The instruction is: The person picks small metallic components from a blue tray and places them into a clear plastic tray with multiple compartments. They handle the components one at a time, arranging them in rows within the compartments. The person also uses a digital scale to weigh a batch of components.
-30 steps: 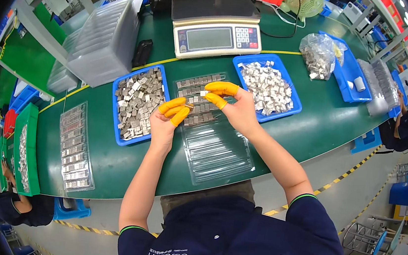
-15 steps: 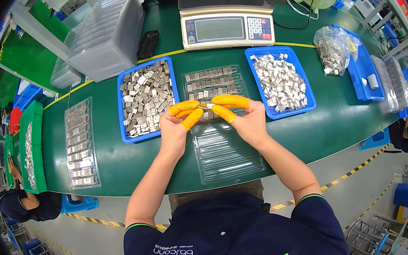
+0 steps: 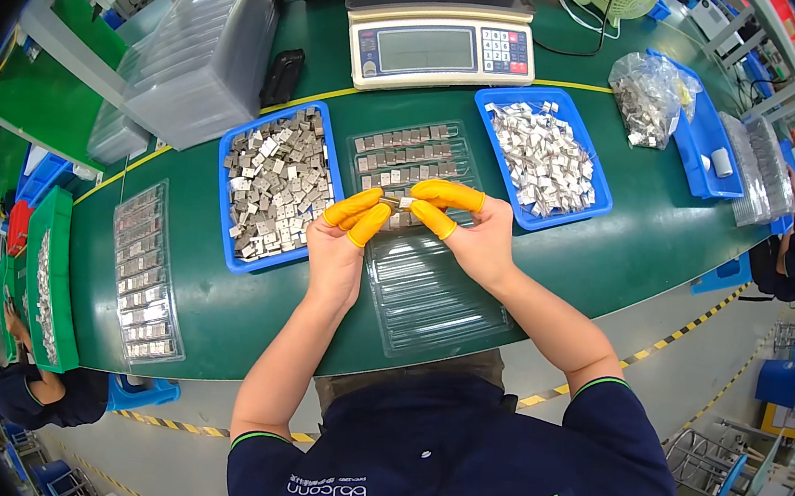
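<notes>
Over the middle of a clear plastic blister tray (image 3: 431, 315), my two hands meet, with yellow finger cots on thumbs and fingers. My right hand (image 3: 483, 245) pinches a small whitish metal connector piece (image 3: 406, 203). Close beside it, the fingertips of my left hand (image 3: 334, 253) are pressed together; whatever is between them is too small to name. Rows of metal pieces (image 3: 412, 169) fill the tray's far part, while its near grooves hold none. A blue bin (image 3: 272, 265) of grey metal pieces stands to the left, another blue bin (image 3: 557, 222) of whiter pieces to the right.
A digital scale (image 3: 438, 49) stands behind the tray. At the left lie a filled blister tray (image 3: 151, 271), stacked clear trays (image 3: 199, 63) and a green bin (image 3: 71, 311). A bag of parts (image 3: 644, 100) and a blue tray (image 3: 703, 149) sit far right. Co-workers sit at both sides.
The hands stay over the tray; the fingertips have drawn slightly apart, and the metal piece shows more clearly at my right fingertips. The whole view has shifted slightly.
</notes>
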A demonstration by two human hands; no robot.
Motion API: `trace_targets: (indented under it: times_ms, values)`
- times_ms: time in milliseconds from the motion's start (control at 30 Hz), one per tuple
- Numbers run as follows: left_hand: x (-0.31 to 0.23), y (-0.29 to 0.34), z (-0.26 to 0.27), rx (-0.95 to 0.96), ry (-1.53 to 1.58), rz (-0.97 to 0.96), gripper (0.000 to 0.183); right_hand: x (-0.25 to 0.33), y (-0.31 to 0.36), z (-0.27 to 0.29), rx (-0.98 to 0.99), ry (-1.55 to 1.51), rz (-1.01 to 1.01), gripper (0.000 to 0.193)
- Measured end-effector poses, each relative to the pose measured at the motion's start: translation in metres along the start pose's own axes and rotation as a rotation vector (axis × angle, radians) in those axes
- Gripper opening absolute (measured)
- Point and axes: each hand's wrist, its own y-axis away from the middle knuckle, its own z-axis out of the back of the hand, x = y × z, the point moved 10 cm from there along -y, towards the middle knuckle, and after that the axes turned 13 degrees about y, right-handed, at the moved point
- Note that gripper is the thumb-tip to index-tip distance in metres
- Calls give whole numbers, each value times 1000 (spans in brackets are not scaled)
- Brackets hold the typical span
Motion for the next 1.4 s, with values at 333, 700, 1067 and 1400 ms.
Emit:
trace_targets:
  times_ms: [333,700,1067,1400]
  values:
    - [-12,1,2,-93,-294,-110,26,18,1,8,-118,235,186,19]
    - [2,0,14,-123,-86,-13,18,-3,-2,-5,87,72,-44,21]
    - [11,5,12,-90,-116,51,17,-9,1,-11,117,51,-40,25]
    - [25,7,-16,30,180,331,48,-8,1,-26,293,33,30,36]
